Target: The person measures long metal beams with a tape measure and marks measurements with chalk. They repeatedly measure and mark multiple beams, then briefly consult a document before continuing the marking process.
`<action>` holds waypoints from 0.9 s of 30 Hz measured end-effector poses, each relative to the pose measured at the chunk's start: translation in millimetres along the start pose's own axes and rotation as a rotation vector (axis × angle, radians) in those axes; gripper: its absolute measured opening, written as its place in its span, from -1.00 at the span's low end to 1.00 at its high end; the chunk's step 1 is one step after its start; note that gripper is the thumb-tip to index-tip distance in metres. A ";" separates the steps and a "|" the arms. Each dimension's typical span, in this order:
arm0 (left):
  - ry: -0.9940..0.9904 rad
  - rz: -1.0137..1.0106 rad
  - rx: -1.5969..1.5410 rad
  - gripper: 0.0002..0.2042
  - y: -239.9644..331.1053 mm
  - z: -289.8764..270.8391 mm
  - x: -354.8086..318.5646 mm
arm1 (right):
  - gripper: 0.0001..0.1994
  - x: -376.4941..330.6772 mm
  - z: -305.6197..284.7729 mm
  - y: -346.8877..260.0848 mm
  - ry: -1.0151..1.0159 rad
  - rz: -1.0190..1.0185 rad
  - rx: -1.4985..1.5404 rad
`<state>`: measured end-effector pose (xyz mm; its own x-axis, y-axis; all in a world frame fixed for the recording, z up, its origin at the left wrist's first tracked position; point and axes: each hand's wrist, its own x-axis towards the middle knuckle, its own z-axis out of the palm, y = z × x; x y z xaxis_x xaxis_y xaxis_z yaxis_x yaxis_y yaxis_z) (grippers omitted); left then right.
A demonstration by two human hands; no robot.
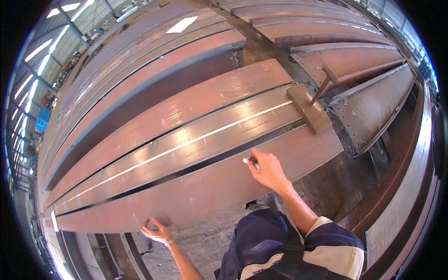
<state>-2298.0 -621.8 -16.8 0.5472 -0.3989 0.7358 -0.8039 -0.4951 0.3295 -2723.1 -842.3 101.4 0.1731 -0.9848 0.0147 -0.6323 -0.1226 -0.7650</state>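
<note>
My right hand (270, 171) is above the nearest reddish-brown steel beam (205, 198), its fingers pinched round a short white piece of chalk (247, 161). Faint chalk marks show on this beam's flat top. Toward the left, my left hand (157, 232) is at the beam's front edge with fingers apart and nothing in them; whether they press on the steel I cannot tell. A long pale tape measure (186, 143) stretches along the middle beam (219, 112). Its right end meets a brown steel block (313, 112) with an upright T-shaped handle (324, 84).
More steel beams (186, 58) lie side by side beyond, with a white sheet (182, 24) on one. To the right are flanged beams with bolt holes (373, 107) and a long rail (401, 186). Dark narrow gaps separate the beams.
</note>
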 end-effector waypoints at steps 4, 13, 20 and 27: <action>-0.021 -0.134 -0.050 -0.74 -0.2 -47.0 -96.0 | -0.89 -56.9 18.6 -14.8 -0.127 -0.128 0.040; -0.476 -0.512 0.254 -0.65 -45.2 -199.3 -420.3 | -0.84 -195.0 55.8 86.3 -0.280 -0.018 -0.138; -1.018 -0.798 0.306 -0.60 -51.6 -300.2 -559.1 | -0.80 -256.5 54.2 211.0 -0.287 0.180 -0.433; -0.764 -1.391 -0.291 -0.55 -65.9 -242.7 -528.6 | -0.82 -279.6 25.8 212.6 -0.113 0.207 -0.300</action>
<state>-2590.9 -191.0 -283.9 0.7640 -0.1044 -0.6367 0.4237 -0.6630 0.6172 -2886.5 -589.8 -81.9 0.0903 -0.9747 -0.2046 -0.8529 0.0304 -0.5212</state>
